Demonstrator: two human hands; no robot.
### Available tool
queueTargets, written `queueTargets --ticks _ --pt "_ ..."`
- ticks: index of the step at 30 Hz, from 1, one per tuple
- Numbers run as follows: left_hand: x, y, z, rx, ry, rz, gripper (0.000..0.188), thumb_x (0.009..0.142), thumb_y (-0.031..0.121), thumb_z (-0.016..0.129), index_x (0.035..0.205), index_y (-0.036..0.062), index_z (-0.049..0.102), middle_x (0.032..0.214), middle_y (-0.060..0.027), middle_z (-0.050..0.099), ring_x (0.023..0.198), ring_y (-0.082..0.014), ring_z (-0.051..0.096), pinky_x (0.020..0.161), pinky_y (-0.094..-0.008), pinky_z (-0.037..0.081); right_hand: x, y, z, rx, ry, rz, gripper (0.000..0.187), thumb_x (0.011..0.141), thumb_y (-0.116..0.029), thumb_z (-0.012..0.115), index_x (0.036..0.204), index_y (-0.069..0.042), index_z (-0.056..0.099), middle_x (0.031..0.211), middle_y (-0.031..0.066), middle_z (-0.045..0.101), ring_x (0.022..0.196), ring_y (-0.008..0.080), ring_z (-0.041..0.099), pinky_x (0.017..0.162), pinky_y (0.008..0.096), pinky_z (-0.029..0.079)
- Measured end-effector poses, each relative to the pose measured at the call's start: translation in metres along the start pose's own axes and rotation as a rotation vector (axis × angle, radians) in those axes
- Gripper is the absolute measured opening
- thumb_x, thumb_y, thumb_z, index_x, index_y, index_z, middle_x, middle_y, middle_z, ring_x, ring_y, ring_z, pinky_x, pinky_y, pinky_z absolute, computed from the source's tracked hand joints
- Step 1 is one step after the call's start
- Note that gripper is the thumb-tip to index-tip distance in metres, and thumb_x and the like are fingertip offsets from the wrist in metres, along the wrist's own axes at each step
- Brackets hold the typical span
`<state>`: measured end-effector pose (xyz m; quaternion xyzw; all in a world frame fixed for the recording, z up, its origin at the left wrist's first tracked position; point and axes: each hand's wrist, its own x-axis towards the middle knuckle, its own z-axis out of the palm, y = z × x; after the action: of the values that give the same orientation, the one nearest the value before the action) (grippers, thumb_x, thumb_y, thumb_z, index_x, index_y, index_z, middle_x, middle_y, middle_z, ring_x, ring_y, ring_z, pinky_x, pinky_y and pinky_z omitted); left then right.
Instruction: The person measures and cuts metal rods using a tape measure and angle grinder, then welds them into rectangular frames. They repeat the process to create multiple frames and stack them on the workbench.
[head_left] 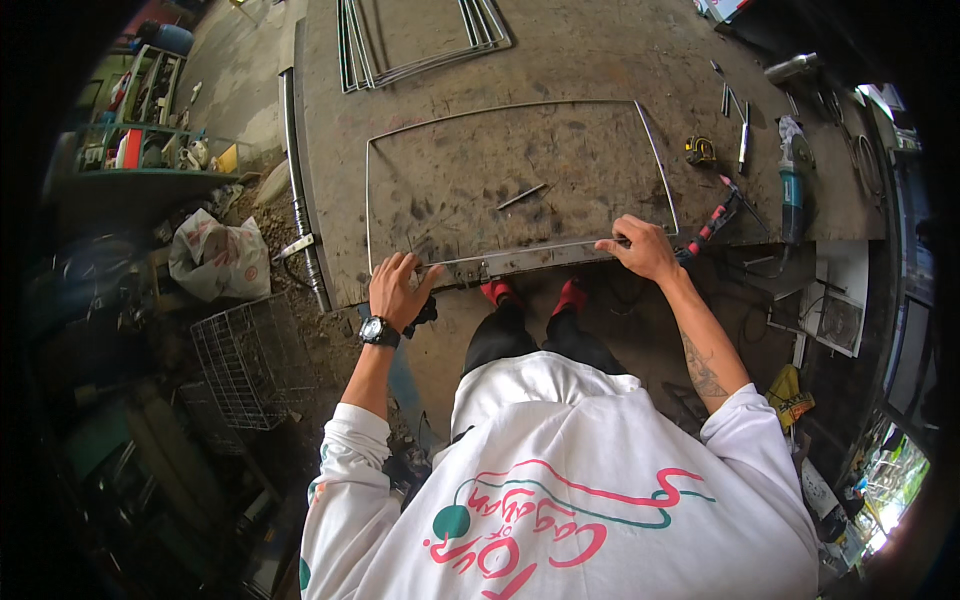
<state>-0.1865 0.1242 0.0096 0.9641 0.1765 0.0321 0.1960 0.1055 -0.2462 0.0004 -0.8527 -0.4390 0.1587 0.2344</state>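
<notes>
A rectangular frame of thin metal rod [368, 205] lies flat on the worn workbench [560, 70], its far side slightly bowed. My left hand [397, 289], with a black watch at the wrist, is closed over the frame's near left corner at the bench edge. Near the right corner, my right hand [645, 250] has its fingers curled round the near side, thumb pointing left. My palms hide the parts of rod under them. A short metal rod [522, 196] lies loose inside the frame.
More rod frames [415, 78] lie stacked at the far side. To the right are a tape measure [700, 151], a red-and-black welding holder [712, 218] and a teal angle grinder [791, 195]. A metal pipe [297, 190] runs along the left. A wire cage [240, 360] stands lower left.
</notes>
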Motion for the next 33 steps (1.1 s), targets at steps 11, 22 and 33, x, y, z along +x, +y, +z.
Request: queueTargets --ticks 11,22,33 --pt "0.011 0.034 -0.011 -0.010 0.002 -0.036 0.059 0.094 0.056 0.073 0.072 0.0031 0.059 0.070 -0.0127 0.058 0.068 -0.0377 0.062 0.063 -0.0476 0.049 -0.007 -0.040 0.005 -0.092 0.248 0.047 0.059 0.087 -0.058 0.079 0.069 -0.006 0.057 0.068 0.0122 0.060 0.064 0.0364 0.065 0.060 0.0464 0.051" --pt "0.014 0.057 -0.010 0.006 0.042 -0.173 0.053 0.093 0.049 0.075 0.070 0.0034 0.060 0.069 -0.0135 0.060 0.067 -0.0394 0.062 0.063 -0.0493 0.047 -0.002 -0.040 0.011 -0.173 0.383 0.075 0.055 0.088 -0.054 0.080 0.070 -0.007 0.059 0.070 0.0114 0.062 0.065 0.0382 0.065 0.062 0.0479 0.050" --pt "0.011 0.012 0.071 -0.011 0.175 -0.142 0.034 0.096 0.041 0.074 0.101 0.0076 0.074 0.104 -0.0123 0.066 0.103 -0.0354 0.062 0.092 -0.0471 0.048 0.019 -0.014 0.059 -0.154 0.145 0.171 0.044 0.095 -0.050 0.073 0.106 -0.008 0.076 0.118 0.0103 0.067 0.114 0.0318 0.062 0.098 0.0495 0.046"
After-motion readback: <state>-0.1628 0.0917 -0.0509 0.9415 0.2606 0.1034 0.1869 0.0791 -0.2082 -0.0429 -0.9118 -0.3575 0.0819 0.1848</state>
